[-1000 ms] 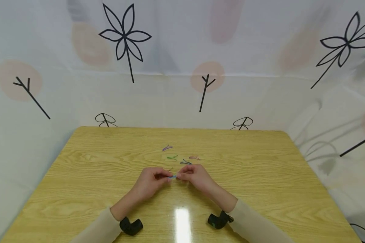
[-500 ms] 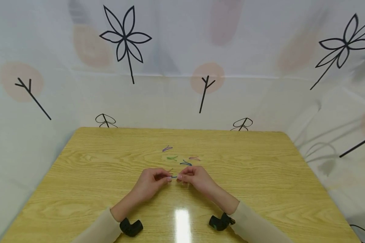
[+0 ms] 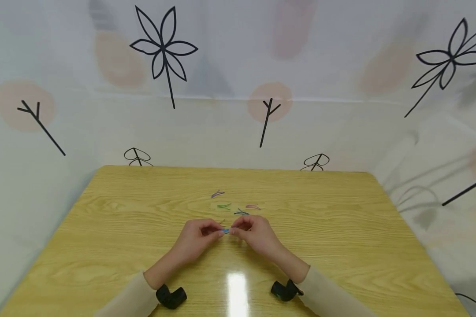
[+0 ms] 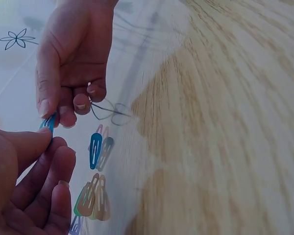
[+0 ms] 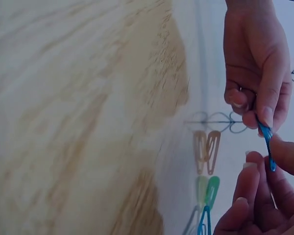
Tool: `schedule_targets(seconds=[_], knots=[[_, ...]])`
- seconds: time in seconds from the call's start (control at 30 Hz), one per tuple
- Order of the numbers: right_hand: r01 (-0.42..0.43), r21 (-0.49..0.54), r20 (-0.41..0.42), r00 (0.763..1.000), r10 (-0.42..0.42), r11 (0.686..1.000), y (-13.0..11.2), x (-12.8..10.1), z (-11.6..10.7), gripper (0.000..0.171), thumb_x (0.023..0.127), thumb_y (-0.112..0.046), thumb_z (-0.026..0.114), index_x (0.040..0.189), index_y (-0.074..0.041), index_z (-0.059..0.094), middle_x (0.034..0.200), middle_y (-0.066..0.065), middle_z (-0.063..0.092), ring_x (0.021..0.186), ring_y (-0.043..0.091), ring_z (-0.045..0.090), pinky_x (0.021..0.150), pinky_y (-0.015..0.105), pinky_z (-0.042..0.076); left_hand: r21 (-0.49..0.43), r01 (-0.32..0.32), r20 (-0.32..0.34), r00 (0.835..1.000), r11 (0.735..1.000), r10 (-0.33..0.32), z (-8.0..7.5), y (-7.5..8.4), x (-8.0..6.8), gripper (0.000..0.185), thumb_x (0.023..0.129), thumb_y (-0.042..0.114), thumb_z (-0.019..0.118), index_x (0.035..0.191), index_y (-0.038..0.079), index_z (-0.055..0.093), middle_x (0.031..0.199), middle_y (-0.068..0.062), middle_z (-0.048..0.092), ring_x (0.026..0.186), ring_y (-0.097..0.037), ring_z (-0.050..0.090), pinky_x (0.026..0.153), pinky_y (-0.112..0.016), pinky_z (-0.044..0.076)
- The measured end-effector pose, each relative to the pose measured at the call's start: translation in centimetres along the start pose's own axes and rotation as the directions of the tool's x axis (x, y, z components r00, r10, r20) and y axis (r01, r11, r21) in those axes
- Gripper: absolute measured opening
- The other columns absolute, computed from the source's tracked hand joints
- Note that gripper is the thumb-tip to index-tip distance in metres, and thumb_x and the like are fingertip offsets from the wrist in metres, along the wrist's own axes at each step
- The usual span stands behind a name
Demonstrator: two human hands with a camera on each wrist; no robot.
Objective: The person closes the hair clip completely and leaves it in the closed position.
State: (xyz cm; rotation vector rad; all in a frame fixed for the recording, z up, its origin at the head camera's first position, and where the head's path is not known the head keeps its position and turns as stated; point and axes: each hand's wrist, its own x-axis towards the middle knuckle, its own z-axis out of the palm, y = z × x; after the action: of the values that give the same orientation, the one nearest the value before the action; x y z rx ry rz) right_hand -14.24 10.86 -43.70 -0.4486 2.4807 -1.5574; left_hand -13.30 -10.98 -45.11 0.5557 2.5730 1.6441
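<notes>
Above the middle of the table, both hands hold one small blue snap hair clip (image 3: 226, 230). The left hand (image 3: 196, 240) pinches one end of it between thumb and fingers. At the other end, the right hand (image 3: 259, 235) has the clip between thumb and forefinger. In the right wrist view the blue clip (image 5: 267, 139) spans the short gap between the two sets of fingertips, seen nearly edge-on. The left wrist view shows its slotted face (image 4: 49, 122), partly covered by the left thumb.
More snap clips lie beyond the hands: purple (image 3: 217, 193), green (image 3: 224, 206), pink (image 3: 253, 207), dark blue (image 3: 242, 212) and brown (image 3: 222, 221). The wooden table (image 3: 341, 220) ends at a patterned cloth backdrop (image 3: 222, 132).
My right fingertips have shifted slightly left, closer to the left ones, and more of the held clip's blue face shows. The left hand and the lying clips stay in place.
</notes>
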Motion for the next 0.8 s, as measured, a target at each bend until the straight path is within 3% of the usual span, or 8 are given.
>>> schedule_targets(seconds=[0.33, 0.8], knots=[[0.043, -0.074, -0.060, 0.997, -0.048, 0.996, 0.2, 0.0, 0.3, 0.014, 0.087, -0.023, 0.079, 0.078, -0.016, 0.072, 0.072, -0.002, 0.068, 0.059, 0.011, 0.053, 0.051, 0.025, 0.042, 0.038, 0.019, -0.035, 0.999, 0.999, -0.017, 0.2, 0.5, 0.3, 0.009, 0.090, 0.025, 0.076, 0.090, 0.015, 0.076, 0.079, 0.012, 0.069, 0.069, -0.009, 0.063, 0.064, -0.028, 0.052], [0.062, -0.134, -0.102, 0.992, -0.076, 0.989, -0.4, -0.1, 0.5, 0.016, 0.090, -0.016, 0.076, 0.076, -0.013, 0.069, 0.064, -0.004, 0.060, 0.050, 0.007, 0.044, 0.047, 0.024, 0.037, 0.034, 0.028, -0.128, 0.992, 0.999, -0.024, 0.8, 1.3, 0.5, 0.006, 0.086, 0.012, 0.079, 0.083, 0.017, 0.077, 0.071, 0.011, 0.067, 0.062, -0.009, 0.060, 0.057, -0.026, 0.049]])
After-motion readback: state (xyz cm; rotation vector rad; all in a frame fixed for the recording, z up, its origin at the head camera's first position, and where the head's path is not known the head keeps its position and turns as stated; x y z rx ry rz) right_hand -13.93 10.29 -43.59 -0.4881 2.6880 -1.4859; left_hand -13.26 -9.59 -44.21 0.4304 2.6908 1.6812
